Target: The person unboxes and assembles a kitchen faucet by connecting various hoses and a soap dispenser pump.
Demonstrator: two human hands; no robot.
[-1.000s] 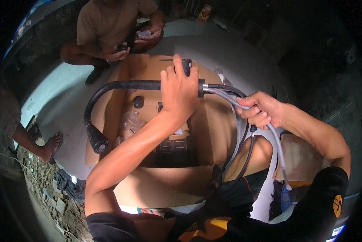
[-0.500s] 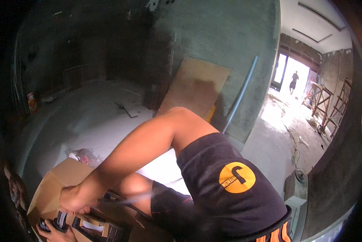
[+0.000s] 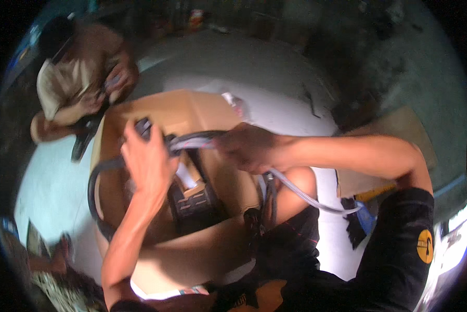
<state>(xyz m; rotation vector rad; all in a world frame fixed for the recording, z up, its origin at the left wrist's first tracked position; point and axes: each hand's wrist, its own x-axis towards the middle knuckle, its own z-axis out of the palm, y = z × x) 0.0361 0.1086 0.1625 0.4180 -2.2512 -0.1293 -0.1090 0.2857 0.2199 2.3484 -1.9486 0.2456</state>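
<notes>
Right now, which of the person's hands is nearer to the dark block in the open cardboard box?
Left. The left hand grips the black hose just above the dark block. The right hand holds the hose bundle farther up and to the right.

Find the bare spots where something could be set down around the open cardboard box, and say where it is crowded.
Pale floor left of the cardboard box and beyond its far edge is bare. Inside is crowded: black hose, left hand, right hand.
</notes>
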